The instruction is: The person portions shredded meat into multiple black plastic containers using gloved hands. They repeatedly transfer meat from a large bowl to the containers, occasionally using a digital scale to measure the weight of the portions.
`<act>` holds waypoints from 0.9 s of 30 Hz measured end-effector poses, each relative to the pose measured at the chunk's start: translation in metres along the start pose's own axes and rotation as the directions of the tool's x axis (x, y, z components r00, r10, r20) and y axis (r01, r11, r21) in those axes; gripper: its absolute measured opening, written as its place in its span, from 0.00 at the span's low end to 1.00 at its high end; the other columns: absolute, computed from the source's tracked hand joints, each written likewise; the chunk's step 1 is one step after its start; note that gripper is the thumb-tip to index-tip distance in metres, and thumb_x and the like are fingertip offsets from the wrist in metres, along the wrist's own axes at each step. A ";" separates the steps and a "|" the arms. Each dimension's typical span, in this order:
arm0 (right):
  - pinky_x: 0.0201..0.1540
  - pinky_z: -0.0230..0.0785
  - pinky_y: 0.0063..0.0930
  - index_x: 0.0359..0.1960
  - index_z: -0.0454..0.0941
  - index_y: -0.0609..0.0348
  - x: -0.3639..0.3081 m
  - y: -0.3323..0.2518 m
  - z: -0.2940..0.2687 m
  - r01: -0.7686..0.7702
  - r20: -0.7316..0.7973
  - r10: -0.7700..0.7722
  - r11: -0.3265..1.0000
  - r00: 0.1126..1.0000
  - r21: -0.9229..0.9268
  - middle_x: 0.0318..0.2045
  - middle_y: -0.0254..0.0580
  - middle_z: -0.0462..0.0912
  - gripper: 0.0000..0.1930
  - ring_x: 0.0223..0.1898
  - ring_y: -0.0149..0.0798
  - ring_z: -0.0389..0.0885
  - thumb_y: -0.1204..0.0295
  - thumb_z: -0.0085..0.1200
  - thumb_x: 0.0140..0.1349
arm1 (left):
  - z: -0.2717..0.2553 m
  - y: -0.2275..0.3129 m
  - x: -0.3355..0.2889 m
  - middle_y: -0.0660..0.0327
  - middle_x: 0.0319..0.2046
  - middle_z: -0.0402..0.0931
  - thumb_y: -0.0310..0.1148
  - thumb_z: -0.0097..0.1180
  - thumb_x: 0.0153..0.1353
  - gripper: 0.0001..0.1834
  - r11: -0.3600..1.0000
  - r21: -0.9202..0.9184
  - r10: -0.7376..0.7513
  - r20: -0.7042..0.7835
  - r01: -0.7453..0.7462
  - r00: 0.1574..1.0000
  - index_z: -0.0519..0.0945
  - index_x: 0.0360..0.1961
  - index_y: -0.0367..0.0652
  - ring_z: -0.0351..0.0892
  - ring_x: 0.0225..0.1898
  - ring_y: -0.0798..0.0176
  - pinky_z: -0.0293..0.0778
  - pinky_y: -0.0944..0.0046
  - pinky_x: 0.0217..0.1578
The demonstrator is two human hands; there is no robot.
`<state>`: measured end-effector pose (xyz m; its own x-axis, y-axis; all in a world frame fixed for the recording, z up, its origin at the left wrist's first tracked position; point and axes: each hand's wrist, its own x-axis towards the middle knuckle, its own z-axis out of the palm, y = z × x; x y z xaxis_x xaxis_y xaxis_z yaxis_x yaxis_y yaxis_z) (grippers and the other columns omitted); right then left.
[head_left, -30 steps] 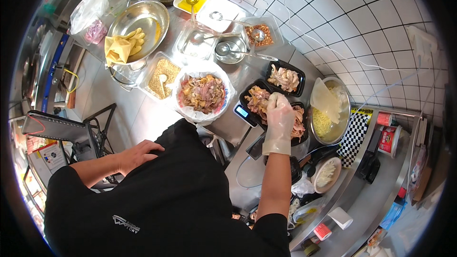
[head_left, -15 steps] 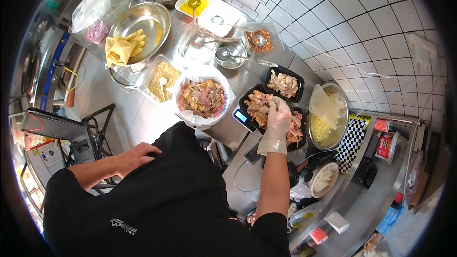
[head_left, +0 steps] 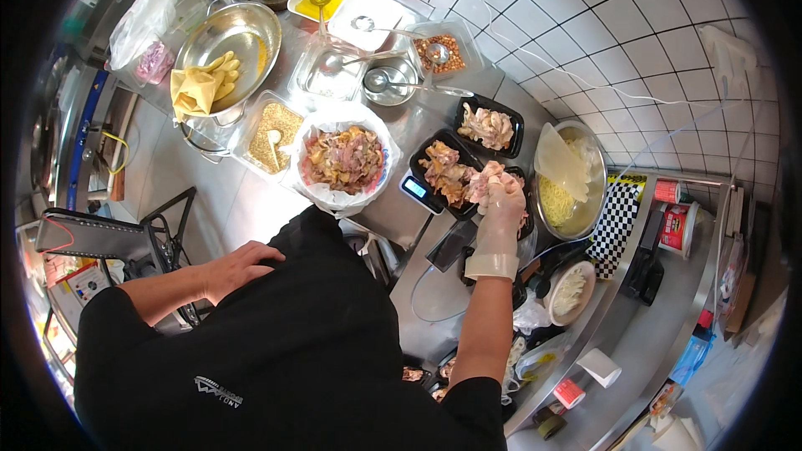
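My right hand [head_left: 499,210], in a thin clear glove, grips a clump of pale shredded meat [head_left: 483,180] over a black tray [head_left: 441,174] of the same food. That tray sits on a small scale [head_left: 415,190] with a blue display. Behind it is another filled black tray [head_left: 489,126], and a third is mostly hidden under my hand. A white-lined bowl of mixed meat [head_left: 343,159] stands to the left. My bare left hand [head_left: 236,267] rests against my dark shirt at hip height, holding nothing.
A steel bowl of yellow noodles [head_left: 570,190] stands right of the trays. Steel pans, a large bowl with yellow gloves [head_left: 219,58], sauce and topping containers [head_left: 368,18] line the back. Red cups [head_left: 677,227], a checkered cloth and small tubs lie to the right.
My right hand has shifted slightly left and down over the trays, still pinching the meat above the tray on the scale. The left hand has stayed at my hip.
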<state>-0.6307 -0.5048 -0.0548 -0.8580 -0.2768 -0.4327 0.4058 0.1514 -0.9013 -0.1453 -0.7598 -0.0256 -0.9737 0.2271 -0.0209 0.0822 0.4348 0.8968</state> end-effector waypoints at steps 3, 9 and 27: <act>0.19 0.61 0.19 0.45 0.87 0.59 0.000 0.006 -0.007 0.022 -0.051 -0.027 0.995 0.998 -0.095 0.28 0.30 0.84 0.05 0.19 0.21 0.74 0.74 0.62 0.72 | -0.003 0.002 0.003 0.43 0.71 0.63 0.43 0.73 0.60 0.40 1.000 -0.001 -0.008 0.024 0.008 1.000 0.67 0.70 0.51 0.67 0.67 0.33 0.66 0.38 0.71; 0.38 0.79 0.27 0.55 0.87 0.66 0.004 0.015 -0.024 0.201 0.065 -0.201 0.789 0.977 -0.580 0.37 0.41 0.90 0.15 0.34 0.32 0.86 0.70 0.61 0.73 | -0.003 0.007 0.002 0.44 0.73 0.61 0.45 0.74 0.58 0.42 0.996 0.019 -0.089 0.085 0.087 0.992 0.67 0.71 0.55 0.65 0.69 0.34 0.64 0.38 0.73; 0.49 0.84 0.34 0.54 0.86 0.67 0.029 0.033 0.061 0.195 0.278 -0.086 0.899 0.957 -0.393 0.43 0.48 0.92 0.15 0.42 0.39 0.93 0.70 0.64 0.71 | 0.007 0.008 -0.019 0.43 0.73 0.61 0.44 0.75 0.56 0.48 0.994 0.036 -0.106 0.038 0.105 0.994 0.64 0.75 0.56 0.65 0.70 0.34 0.63 0.38 0.73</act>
<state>-0.6227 -0.5652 -0.0985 -0.7684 -0.5414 -0.3412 0.0736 0.4550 -0.8875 -0.1249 -0.7545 -0.0209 -0.9680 0.2127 -0.1330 -0.0128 0.4875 0.8730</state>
